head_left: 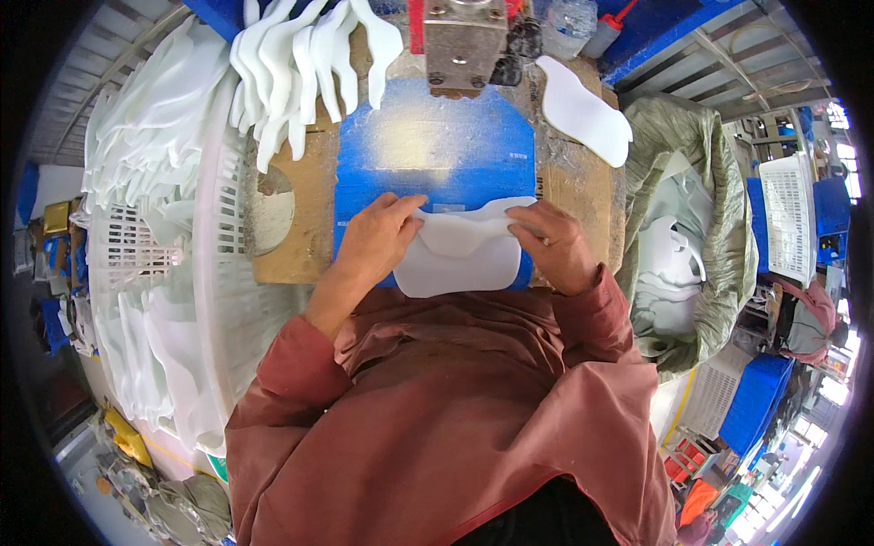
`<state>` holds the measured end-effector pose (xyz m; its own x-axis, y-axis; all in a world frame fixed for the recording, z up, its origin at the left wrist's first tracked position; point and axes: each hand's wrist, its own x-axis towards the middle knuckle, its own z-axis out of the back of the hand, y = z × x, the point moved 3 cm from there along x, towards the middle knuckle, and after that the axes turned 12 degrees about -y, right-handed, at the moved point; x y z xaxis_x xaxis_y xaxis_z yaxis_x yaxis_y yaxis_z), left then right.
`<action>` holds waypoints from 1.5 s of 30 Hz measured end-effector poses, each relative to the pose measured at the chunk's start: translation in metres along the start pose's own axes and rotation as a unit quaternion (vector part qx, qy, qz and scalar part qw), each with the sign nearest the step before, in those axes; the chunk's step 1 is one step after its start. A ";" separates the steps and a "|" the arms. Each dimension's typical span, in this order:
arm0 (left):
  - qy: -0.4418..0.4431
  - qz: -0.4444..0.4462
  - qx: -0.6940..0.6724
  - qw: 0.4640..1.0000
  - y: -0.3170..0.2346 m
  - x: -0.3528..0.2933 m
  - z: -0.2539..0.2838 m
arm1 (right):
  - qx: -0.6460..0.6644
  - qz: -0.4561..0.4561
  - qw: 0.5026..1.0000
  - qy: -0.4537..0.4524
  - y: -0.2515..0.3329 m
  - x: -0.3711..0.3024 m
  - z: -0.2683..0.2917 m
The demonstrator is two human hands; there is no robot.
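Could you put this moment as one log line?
Left hand: holding white piece | Right hand: holding same piece | Nearby: blue board, white basket

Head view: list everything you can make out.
Held sheet: at least one, white, between the hands
Work surface: one, blue, centre
Cardboard: count unclear, brown, around work surface
Machine head: one, grey, top centre
Cut pieces: several, white, upper left
Loose piece: one, white, upper right
Basket: one, white, left, holding many white pieces
Sack: one, grey-green, right, holding white pieces
Background crates: several, white and blue, far right
Garment: one, reddish-brown, lower centre
Left hand, right hand: one each, bare, gripping held sheet
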<state>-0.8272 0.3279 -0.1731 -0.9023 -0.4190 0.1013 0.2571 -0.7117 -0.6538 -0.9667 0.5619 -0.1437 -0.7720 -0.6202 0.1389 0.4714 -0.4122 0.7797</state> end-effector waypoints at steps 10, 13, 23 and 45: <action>-0.030 -0.071 0.092 0.993 -0.016 -0.011 -0.009 | -0.020 -0.002 0.994 -0.108 -0.018 -0.001 -0.014; -0.036 -0.074 0.094 0.992 -0.016 -0.011 -0.010 | -0.047 -0.008 0.994 -0.094 -0.021 0.002 -0.019; -0.057 -0.074 0.091 0.991 -0.016 -0.013 -0.012 | -0.133 0.089 0.979 -0.124 -0.023 0.006 -0.032; -0.050 -0.145 0.047 0.987 -0.062 -0.011 -0.066 | 0.013 -0.048 0.985 -0.165 -0.029 -0.013 -0.013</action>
<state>-0.8562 0.4141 -0.1828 -0.9055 -0.2402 0.3499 0.0283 -0.8567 -0.5150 -0.9649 0.5727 -0.1763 -0.9115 -0.3260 0.2509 0.3810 -0.4393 0.8135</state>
